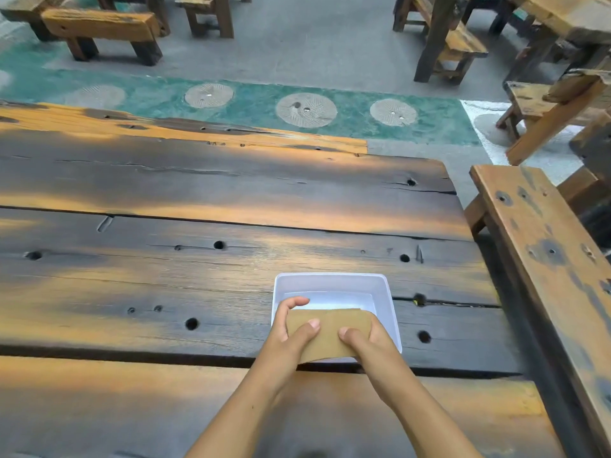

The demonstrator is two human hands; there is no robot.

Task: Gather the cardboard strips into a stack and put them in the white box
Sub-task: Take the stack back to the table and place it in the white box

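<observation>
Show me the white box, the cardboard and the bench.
white box [385, 292], head view, far right wall.
cardboard stack [330, 335], head view, top face between the thumbs.
bench [542, 246], head view, seat plank.

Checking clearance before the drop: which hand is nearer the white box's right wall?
Right. The right hand grips the cardboard stack beside the white box's right wall; the left hand holds the opposite end.

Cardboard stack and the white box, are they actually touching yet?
Cannot tell. In the head view both hands grip the cardboard stack over the near half of the white box, but the stack hides any contact or gap beneath it.
</observation>
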